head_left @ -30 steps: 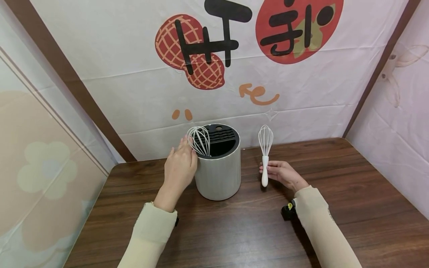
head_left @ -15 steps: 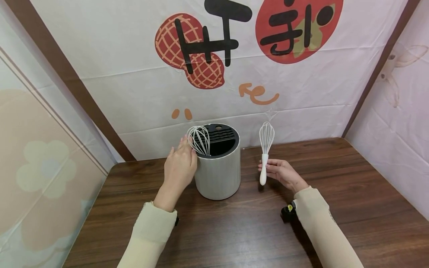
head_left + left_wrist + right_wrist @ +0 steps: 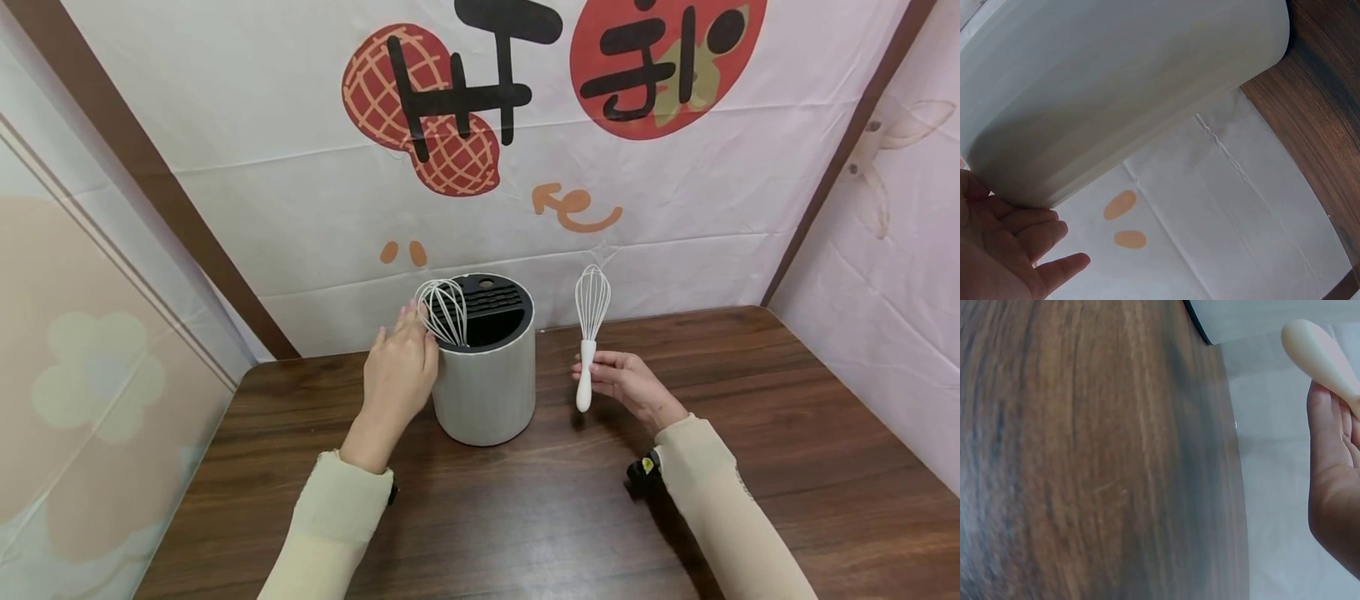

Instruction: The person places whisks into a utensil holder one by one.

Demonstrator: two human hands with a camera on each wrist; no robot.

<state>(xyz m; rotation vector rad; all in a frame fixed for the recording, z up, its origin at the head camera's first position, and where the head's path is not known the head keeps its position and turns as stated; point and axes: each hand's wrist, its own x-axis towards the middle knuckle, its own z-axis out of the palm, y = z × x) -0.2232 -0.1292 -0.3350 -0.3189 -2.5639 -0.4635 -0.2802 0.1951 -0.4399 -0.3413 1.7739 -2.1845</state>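
A pale grey cylindrical utensil holder [image 3: 486,396] with a black slotted top stands upright on the table. One whisk [image 3: 442,312] sticks out of its top at the left, white wire loops up, its handle hidden inside. My left hand [image 3: 399,367] rests against the holder's left side near the rim, close to those loops; in the left wrist view its fingers [image 3: 1041,228] touch the holder's edge. To the right of the holder, my right hand [image 3: 633,387] pinches a smaller white whisk [image 3: 586,375] by the handle, wires upward. The right wrist view shows its rounded handle end [image 3: 1313,353].
The brown wooden table [image 3: 480,525] ends at a white printed cloth wall [image 3: 315,225] just behind the holder. More cloth panels stand at left and right. A black device [image 3: 643,471] sits at the right wrist.
The right hand has carried its whisk slightly left and up, towards the holder. The left hand stays against the holder, and the first whisk has not moved in it.
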